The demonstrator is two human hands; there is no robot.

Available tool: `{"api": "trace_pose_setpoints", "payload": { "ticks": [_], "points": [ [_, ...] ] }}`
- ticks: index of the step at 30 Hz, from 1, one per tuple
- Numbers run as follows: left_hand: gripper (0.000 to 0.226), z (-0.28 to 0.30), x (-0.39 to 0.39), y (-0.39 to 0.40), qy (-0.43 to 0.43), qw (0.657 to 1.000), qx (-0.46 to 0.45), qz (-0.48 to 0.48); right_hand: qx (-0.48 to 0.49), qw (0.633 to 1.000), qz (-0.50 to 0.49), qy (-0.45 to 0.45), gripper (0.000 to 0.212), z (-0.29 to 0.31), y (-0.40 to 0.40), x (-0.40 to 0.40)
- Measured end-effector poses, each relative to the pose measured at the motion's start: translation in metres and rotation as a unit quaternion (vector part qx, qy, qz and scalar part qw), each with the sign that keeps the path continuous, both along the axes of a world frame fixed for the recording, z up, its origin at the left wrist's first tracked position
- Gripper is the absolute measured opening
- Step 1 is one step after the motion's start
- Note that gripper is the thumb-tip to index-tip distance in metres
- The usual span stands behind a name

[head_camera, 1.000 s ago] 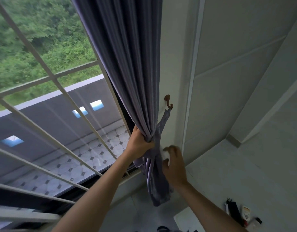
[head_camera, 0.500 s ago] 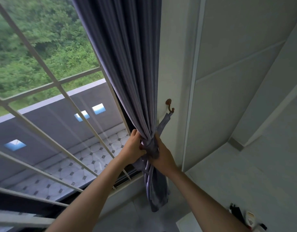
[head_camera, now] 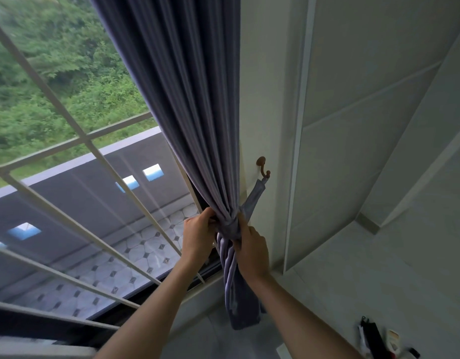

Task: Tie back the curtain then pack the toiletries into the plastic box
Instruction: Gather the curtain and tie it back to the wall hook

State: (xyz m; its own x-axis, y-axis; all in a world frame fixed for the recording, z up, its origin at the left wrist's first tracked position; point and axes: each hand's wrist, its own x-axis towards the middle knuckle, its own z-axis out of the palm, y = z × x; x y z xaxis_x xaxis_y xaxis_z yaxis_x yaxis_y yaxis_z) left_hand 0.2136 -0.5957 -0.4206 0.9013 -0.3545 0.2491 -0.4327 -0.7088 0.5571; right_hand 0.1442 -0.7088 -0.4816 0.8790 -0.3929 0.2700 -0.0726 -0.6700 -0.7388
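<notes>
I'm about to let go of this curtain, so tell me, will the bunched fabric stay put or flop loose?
The curtain looks soft and floppy: it hangs in loose folds and its tail droops limp below both hands. It probably stays gathered, since the tie-back wraps the bunch and reaches the wall hook. The sheen suggests slippery cloth, so it may sag.

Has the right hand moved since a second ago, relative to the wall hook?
Yes. The right hand has moved up and left towards the hook, from open air beside the curtain onto the tieback, which it now grips.

1 head-worn view faces forward, close to the curtain [head_camera: 187, 112] beside the window [head_camera: 68, 156].
</notes>
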Motion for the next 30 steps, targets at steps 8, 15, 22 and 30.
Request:
{"api": "trace_pose_setpoints", "payload": {
  "ticks": [8,15,22,30],
  "points": [
    [0.015,-0.015,-0.005,-0.013,-0.006,0.99,-0.011,0.14,0.002,1.0,-0.026,-0.012,0.063,-0.007,0.001,-0.001],
    [0.01,-0.025,-0.013,-0.021,0.149,0.97,-0.155,0.114,0.007,1.0,-0.015,-0.011,0.059,-0.011,-0.008,-0.003],
    [0.027,-0.014,0.001,-0.029,0.236,0.961,-0.144,0.029,0.05,0.999,0.017,0.002,0.053,-0.018,-0.017,-0.001],
    [0.024,0.0,0.011,-0.029,0.407,0.846,-0.343,0.032,0.131,0.991,0.037,0.012,0.054,-0.02,-0.027,-0.011]
  ]
}}
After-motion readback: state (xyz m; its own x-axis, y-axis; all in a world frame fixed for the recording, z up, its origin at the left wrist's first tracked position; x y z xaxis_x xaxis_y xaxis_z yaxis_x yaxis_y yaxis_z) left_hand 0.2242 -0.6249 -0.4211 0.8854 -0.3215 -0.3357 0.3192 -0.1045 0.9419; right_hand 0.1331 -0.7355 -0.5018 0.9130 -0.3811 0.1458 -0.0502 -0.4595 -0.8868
